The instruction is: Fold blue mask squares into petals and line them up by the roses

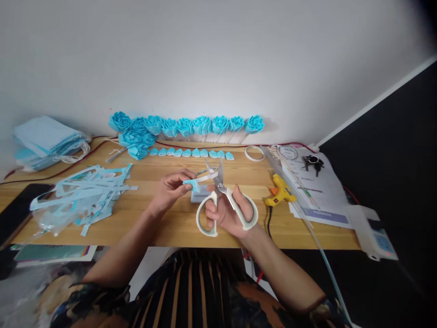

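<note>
My left hand is closed, pinching a small blue folded piece between thumb and fingers. From it a narrow white strip runs to the right, towards the scissors. My right hand has its thumb and fingers through the pale handles of a pair of scissors. The blades point away from me and stand apart, with the strip's end at them; whether they touch it I cannot tell. Under my hands lies a pale blue stack, partly hidden. Behind them, similar blue folded pieces form a row.
Blue flowers on stems lean at the wall. Cut strips pile up at left, before stacked blue sheets and a black phone. A tape roll, yellow glue gun, papers and keys are at right.
</note>
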Motion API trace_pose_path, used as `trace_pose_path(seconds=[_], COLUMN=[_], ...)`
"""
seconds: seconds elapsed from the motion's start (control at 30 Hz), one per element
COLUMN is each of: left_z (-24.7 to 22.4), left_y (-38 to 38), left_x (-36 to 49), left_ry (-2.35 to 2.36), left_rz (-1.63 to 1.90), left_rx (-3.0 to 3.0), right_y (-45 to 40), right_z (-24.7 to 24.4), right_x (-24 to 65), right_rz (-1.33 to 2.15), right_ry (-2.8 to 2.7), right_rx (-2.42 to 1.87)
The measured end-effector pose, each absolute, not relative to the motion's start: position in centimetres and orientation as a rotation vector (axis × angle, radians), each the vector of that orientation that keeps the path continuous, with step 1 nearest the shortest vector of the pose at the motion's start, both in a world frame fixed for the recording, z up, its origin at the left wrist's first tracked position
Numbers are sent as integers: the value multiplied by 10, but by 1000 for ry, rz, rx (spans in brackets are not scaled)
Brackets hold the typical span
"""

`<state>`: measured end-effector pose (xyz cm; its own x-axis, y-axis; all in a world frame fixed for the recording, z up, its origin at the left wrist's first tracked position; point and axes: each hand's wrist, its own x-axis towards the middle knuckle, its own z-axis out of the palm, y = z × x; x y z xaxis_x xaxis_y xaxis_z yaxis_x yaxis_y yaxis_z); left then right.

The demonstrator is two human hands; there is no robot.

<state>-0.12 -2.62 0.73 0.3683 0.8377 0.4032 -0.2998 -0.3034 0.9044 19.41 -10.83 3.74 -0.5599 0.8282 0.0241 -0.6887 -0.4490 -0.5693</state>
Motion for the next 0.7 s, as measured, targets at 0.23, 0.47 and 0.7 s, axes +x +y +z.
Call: trace_pose_path(seconds=[0.23, 0.47, 0.7], left_z=[6, 4, 9], left_y=[-27, -24, -25], left_x=[-1, -1, 4], left_ry=[509, 527, 555], left_rz=[1218, 1216, 1170], left_rx=[1462, 1470, 1524], right_y=[-111, -110, -122], right_z=[37, 35, 34], right_x=[194, 198, 183], right_rz=[2086, 2076, 1971], right_ry=[-577, -569, -901], right_rx=[-415, -427, -582])
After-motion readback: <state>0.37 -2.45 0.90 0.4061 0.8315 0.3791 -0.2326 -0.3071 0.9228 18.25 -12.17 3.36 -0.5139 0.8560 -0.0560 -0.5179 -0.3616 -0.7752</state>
